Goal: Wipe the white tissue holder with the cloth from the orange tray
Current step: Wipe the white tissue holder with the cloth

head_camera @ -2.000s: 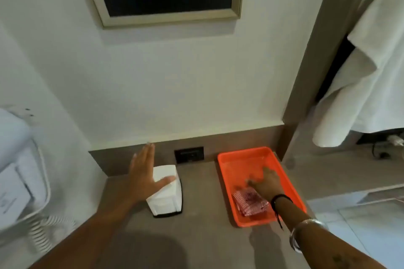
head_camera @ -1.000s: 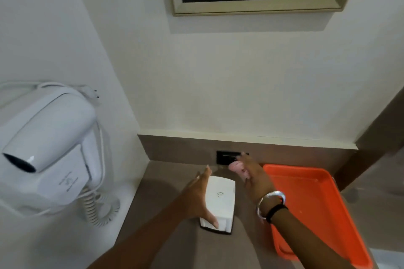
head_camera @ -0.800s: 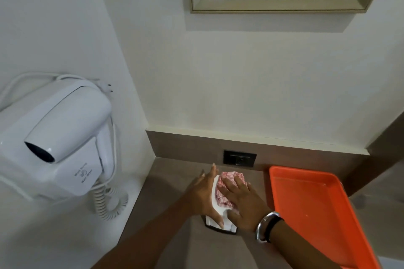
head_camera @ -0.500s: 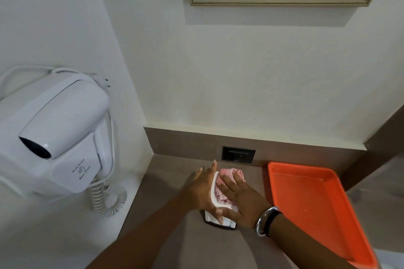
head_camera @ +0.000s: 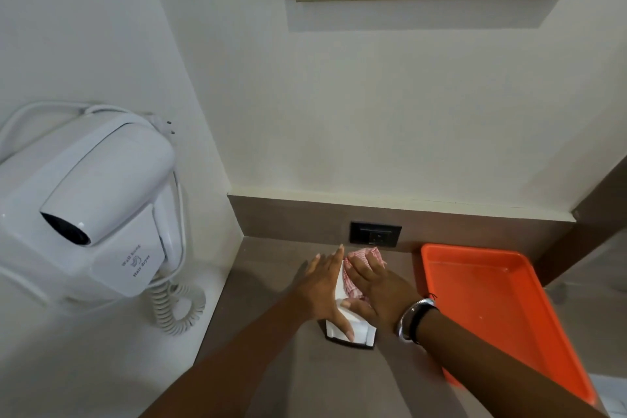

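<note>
Left grip (head_camera: 322,292): fingers straight, flat against white box (head_camera: 361,326) on worktop (head_camera: 268,268).
Right grip (head_camera: 381,288): fingers straight, pressing checked cloth (head_camera: 368,253) onto the box.
Around: orange tray (head_camera: 502,309) right of it; socket (head_camera: 375,233) beyond.

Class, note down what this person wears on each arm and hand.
No sleeves show on either arm. The right hand has a silver bangle and a thin black cord at its wrist. The left hand wears nothing visible.

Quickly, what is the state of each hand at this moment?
Left hand: open, flat fingers resting against the white rectangular box.
Right hand: open, straight fingers pressing the red-and-white checked cloth on that box.
</note>
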A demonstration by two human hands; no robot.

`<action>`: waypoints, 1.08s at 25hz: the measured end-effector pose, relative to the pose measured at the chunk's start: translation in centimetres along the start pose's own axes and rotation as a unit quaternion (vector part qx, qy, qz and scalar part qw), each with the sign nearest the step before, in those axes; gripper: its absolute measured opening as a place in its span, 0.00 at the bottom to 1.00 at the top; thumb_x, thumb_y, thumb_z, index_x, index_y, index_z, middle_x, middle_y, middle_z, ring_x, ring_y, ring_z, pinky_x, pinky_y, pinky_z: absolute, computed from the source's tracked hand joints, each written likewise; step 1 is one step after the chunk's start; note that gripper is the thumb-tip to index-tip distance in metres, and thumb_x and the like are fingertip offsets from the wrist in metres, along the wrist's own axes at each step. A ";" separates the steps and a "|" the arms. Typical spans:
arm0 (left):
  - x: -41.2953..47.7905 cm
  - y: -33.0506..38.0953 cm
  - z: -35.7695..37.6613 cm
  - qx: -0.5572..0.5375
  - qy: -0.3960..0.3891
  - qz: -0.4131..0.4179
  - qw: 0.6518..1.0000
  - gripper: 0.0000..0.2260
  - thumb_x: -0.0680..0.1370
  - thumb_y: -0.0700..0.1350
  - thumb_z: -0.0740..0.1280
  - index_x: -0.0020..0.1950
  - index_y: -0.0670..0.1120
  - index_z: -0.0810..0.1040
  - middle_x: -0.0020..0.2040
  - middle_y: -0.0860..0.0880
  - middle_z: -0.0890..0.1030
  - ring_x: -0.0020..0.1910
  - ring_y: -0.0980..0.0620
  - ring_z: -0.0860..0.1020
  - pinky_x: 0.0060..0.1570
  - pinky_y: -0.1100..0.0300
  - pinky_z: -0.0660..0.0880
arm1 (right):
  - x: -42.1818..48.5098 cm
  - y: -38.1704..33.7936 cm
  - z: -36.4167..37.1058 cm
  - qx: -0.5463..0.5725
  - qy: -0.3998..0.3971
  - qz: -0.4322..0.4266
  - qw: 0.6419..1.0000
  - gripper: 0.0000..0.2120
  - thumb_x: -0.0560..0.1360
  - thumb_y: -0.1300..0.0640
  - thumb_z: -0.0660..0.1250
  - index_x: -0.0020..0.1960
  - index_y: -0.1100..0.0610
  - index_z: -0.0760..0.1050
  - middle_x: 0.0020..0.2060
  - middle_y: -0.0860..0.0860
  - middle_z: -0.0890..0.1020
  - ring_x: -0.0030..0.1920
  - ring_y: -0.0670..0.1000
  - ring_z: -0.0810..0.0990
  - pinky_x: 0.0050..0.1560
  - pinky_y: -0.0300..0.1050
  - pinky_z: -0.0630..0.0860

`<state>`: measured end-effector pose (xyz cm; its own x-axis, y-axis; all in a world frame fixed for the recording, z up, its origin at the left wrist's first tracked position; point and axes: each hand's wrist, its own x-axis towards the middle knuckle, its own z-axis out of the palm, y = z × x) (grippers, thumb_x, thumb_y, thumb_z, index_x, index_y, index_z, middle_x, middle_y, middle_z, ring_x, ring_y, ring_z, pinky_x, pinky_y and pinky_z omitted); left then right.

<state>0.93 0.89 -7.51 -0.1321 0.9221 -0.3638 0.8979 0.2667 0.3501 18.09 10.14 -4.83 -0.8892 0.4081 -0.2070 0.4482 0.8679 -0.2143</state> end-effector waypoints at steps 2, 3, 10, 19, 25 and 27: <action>0.2 -0.2 0.3 0.002 0.008 0.004 1.000 0.71 0.56 0.75 0.76 0.79 0.53 0.31 0.83 0.48 0.41 0.81 0.42 0.38 0.77 0.36 0.42 | -0.7 -0.1 0.5 0.002 -0.002 -0.006 1.000 0.46 0.71 0.25 0.41 0.80 0.50 0.45 0.81 0.50 0.47 0.80 0.58 0.42 0.79 0.58 0.47; 0.3 -0.2 0.3 0.003 0.016 0.005 1.000 0.71 0.56 0.75 0.76 0.80 0.53 0.32 0.84 0.48 0.43 0.81 0.43 0.39 0.78 0.37 0.41 | -1.4 0.0 0.9 -0.001 -0.002 -0.013 1.000 0.46 0.71 0.24 0.42 0.80 0.50 0.45 0.81 0.49 0.47 0.81 0.58 0.42 0.79 0.57 0.47; 0.2 -0.1 0.5 0.004 0.039 0.011 0.999 0.71 0.53 0.77 0.75 0.80 0.54 0.33 0.84 0.49 0.44 0.81 0.45 0.41 0.78 0.42 0.36 | -5.6 0.3 2.0 -0.047 -0.011 -0.028 0.998 0.38 0.75 0.48 0.60 0.80 0.52 0.48 0.81 0.51 0.49 0.80 0.60 0.49 0.76 0.55 0.62; -0.2 1.3 -1.3 0.092 0.019 0.029 0.995 0.73 0.54 0.76 0.76 0.81 0.45 0.36 0.83 0.45 0.41 0.80 0.48 0.35 0.77 0.41 0.33 | -9.7 5.2 4.1 0.724 0.149 0.227 0.634 0.17 0.73 0.68 0.68 0.62 0.66 0.78 0.45 0.56 0.88 0.44 0.56 0.86 0.55 0.56 0.80; 1.0 3.3 -0.1 0.154 0.005 0.106 0.982 0.73 0.54 0.79 0.73 0.82 0.44 0.38 0.82 0.45 0.37 0.80 0.47 0.34 0.78 0.41 0.38 | -7.1 5.6 6.9 0.843 0.198 0.300 0.401 0.16 0.79 0.64 0.61 0.66 0.64 0.73 0.60 0.68 0.80 0.59 0.68 0.79 0.61 0.67 0.76; 1.7 3.2 0.2 0.159 0.005 0.102 0.982 0.75 0.51 0.81 0.71 0.82 0.44 0.37 0.82 0.46 0.37 0.80 0.47 0.34 0.79 0.43 0.39 | -4.9 4.2 7.3 0.822 0.183 0.313 0.439 0.17 0.79 0.64 0.62 0.67 0.67 0.73 0.58 0.70 0.80 0.55 0.65 0.81 0.56 0.60 0.80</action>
<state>3.66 3.21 -7.19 0.0609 0.9505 -0.3048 0.9917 -0.0229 0.1267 24.98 9.70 -11.69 -0.3650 0.7007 -0.6131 -0.1917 -0.7009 -0.6870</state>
